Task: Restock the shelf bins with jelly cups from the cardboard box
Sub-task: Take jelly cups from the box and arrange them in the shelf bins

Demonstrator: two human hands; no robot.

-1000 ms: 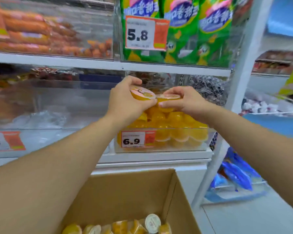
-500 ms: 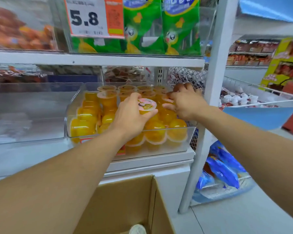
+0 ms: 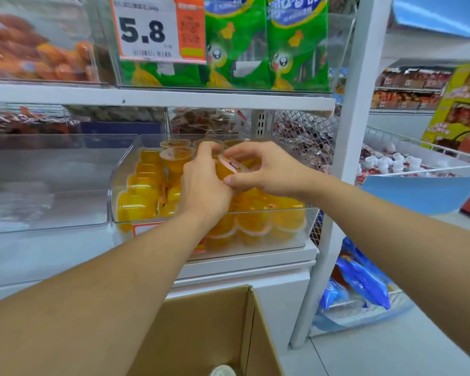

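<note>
We are pinching tilted cup [image 3: 229, 167] with both hands, left [image 3: 204, 185], right [image 3: 266, 169], seemingly over bin [image 3: 296, 232] middle.

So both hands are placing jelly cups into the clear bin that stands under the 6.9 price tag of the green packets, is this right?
Not quite: in the head view the price tag on the green packets reads 5.8. Both hands, left and right, are at the jelly cups in the clear bin.
</note>
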